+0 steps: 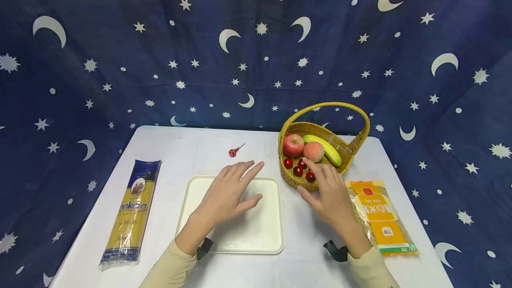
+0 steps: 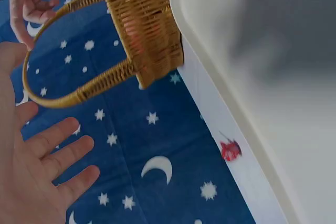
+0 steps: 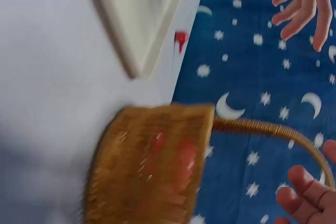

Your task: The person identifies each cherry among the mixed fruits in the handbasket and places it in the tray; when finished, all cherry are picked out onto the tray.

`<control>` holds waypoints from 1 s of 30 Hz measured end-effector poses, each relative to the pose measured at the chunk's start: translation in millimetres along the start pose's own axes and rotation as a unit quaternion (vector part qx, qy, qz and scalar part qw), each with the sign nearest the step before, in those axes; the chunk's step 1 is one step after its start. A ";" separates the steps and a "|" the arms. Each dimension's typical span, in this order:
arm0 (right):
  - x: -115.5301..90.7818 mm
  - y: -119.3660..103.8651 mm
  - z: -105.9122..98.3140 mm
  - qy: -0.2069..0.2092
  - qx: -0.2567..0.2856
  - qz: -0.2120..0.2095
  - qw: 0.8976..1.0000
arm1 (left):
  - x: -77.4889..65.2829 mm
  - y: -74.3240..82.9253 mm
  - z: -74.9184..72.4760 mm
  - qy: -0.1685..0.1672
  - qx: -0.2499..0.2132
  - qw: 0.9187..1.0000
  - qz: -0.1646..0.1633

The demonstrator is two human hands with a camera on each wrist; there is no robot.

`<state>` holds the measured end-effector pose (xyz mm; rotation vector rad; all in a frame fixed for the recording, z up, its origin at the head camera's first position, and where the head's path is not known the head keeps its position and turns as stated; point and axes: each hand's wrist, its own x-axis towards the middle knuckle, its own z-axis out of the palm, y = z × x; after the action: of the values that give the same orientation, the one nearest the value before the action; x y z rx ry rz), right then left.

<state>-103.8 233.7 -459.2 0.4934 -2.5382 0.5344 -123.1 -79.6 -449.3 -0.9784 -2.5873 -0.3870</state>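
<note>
My left hand hovers over a cream rectangular tray, fingers spread and holding nothing. My right hand is held in the air by the near side of a wicker basket, its fingers loosely extended with nothing between them. Inside the basket lie a red apple, a peach, a banana and several dark red cherries. Beyond the tray, a lollipop in a red wrapper rests on the table. Both wrist views show the hands open and apart from the basket's handle.
On the left lies a long pack of Ankara spaghetti. A yellow and orange bag of grain-like food lies at the right, partly behind my right hand. White cloth covers the table, and a dark blue star-and-moon curtain hangs behind.
</note>
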 end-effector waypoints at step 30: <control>-38.5 68.6 20.7 -0.082 -0.022 0.296 0.952 | 183.7 36.2 57.0 -0.246 0.040 0.962 0.112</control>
<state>-110.5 292.3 -515.3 -0.2729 -2.8403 0.6609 -240.2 74.5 -420.7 -1.4749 -2.8394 0.0295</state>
